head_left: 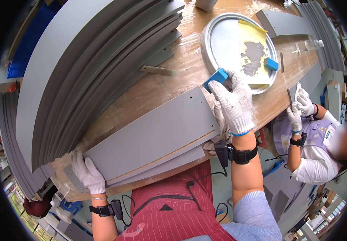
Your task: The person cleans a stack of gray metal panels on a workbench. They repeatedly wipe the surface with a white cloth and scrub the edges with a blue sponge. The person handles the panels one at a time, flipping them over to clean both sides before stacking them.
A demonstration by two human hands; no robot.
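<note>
A grey board [157, 132] with small holes near its far right end and a brown groove along its near edge lies in front of me, on top of another grey board. My left hand [88, 172], in a white knit glove, rests at the board's left end with its fingers stretched out. In my gloved right hand [234, 98] is a blue foam block [216, 79], held by the near rim of a round metal lid [206, 50]. On that lid, a yellow sheet [246, 30] carries a smear of grey paste [255, 56] and a second blue block [271, 64].
A tall stack of curved grey boards [81, 52] fills the left. A flat strip [157, 70] lies beside it. Crumpled cloth [218, 116] sits under my right wrist. At right are a clear bottle [310, 45], more boards [290, 24] and a gloved co-worker [310, 148] holding a board edge.
</note>
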